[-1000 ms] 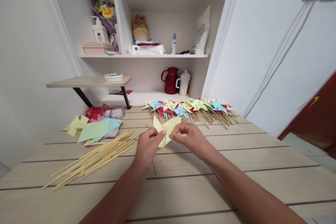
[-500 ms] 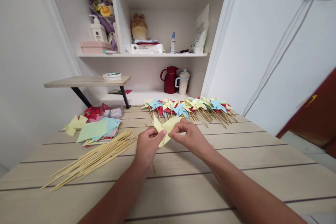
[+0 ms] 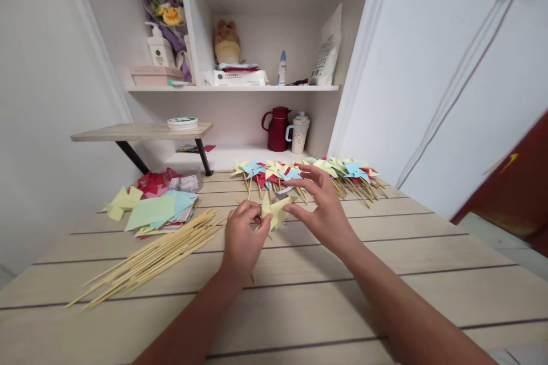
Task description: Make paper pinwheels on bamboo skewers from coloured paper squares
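Observation:
A pale yellow paper pinwheel (image 3: 277, 214), its blades partly folded, is pinched between the thumb and fingers of my left hand (image 3: 245, 232). My right hand (image 3: 322, 208) is just right of it, fingers spread and raised; its thumb tip is at the paper's right edge, and I cannot tell whether it touches. A wooden stick (image 3: 253, 277) shows in short pieces beneath my left hand, the rest hidden. Behind my hands lies a row of finished pinwheels (image 3: 356, 171) in yellow, blue and red on sticks, partly covered by my right fingers.
Loose wooden sticks (image 3: 158, 256) lie left of my left hand. Behind them are stacked coloured paper sheets (image 3: 152, 212), a yellow cut piece (image 3: 122, 203), red pieces (image 3: 153, 183) and a clear container (image 3: 186, 181). A small raised shelf (image 3: 141, 132) stands at back left.
My right hand has let go of the yellow paper, and its fingers have opened and lifted. The pinwheel's right blade has shifted and looks more folded. My left hand keeps its pinch.

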